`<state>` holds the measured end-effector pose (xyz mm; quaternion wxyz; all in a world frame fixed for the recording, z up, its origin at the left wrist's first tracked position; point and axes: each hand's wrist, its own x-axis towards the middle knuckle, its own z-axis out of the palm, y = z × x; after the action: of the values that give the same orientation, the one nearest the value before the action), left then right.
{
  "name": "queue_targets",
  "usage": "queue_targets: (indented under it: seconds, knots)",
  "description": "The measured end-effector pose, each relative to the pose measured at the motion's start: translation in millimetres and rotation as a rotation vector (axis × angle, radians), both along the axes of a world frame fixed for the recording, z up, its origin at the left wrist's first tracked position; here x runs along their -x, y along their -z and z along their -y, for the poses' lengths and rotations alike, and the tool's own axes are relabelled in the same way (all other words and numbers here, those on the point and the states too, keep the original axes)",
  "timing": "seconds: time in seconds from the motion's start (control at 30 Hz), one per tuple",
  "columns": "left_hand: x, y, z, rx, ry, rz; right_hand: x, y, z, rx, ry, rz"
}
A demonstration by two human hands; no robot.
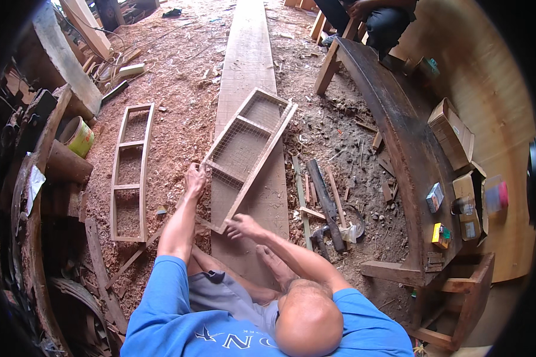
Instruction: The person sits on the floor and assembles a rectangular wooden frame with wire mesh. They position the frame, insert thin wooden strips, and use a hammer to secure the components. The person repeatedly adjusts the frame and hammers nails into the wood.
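Note:
A wooden frame [259,166] with crossbars and wire mesh rests slantwise on the long plank [244,53] in front of me. My left hand [195,178] has its fingers closed around the frame's left rail. Beside the frame's near corner is my right hand [245,228], its fingers stretched toward the wood and slightly apart. Whether those fingertips touch the rail is hard to see. To the left, a second wooden frame [128,187] with crossbars lies flat on the wood shavings.
A dark bench [393,107] runs along the right, with small boxes [441,235] and cartons [452,134] on or beside it. Tools and wood strips, among them a dark long bar [326,202], lie right of the plank. Another person [387,27] sits at the far right. A yellow-green bucket [78,138] stands left.

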<state>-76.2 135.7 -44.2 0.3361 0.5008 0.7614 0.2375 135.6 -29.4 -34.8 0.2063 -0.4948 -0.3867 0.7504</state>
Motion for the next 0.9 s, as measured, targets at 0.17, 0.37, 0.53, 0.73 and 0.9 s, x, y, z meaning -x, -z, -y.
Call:
queue_targets:
  seconds: [0.17, 0.37, 0.53, 0.73, 0.9]
  knots:
    - [21.1, 3.1, -42.6, 0.094, 0.104, -0.082, 4.8, -4.3, 6.2, -0.253, -0.240, 0.047]
    - [41.7, 18.4, -89.5, 0.077, 0.292, -0.015, -144.4, -3.4, -29.5, -0.436, 0.469, 0.158]
    - [38.7, 9.9, -141.0, 0.096, 0.572, 0.030, -295.9, 21.0, -38.9, -0.612, 0.841, 0.914]
    - [10.0, -4.5, -165.1, -0.349, 0.767, -0.430, -320.9, 53.5, -7.6, -0.421, 0.567, 0.750]
    - [-16.7, -5.2, -139.5, -0.426, 0.578, -0.473, -292.7, 37.1, -19.6, -0.653, 0.378, 1.260]
